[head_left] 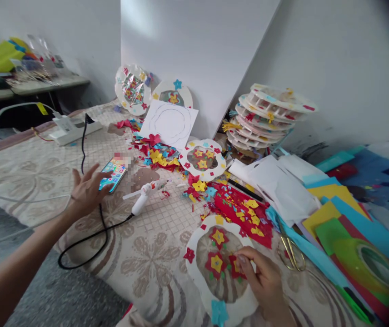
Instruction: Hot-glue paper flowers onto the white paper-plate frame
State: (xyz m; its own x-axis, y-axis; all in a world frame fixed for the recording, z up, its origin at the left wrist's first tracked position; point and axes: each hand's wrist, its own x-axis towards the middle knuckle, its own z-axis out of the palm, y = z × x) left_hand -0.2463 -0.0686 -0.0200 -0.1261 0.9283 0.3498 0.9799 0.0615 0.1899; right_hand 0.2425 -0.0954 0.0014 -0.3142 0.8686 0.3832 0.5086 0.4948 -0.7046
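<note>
My left hand [88, 190] has its fingers spread, with the fingertips at the lit screen of a phone [114, 172] lying on the cloth. Whether they touch the glass is hard to tell. At the near edge, my right hand [262, 277] is closed in a pinch over a white scalloped paper ring [194, 245] with a see-through middle. Its fingertips partly cover a red paper flower [234, 267]; what they pinch is hidden. Two more red flowers with yellow centres [216, 262] show beside it. A white glue gun [142, 202] with a black cord lies between the hands.
Coloured paper scraps [245, 209] spread across the middle. A second decorated ring [204, 159] lies behind, near a sheet with a drawn circle [170, 120]. Stacked rings [266, 118], scissors [291, 250], coloured paper and a tape roll [378, 263] are rightward. A power strip [75, 132] is left.
</note>
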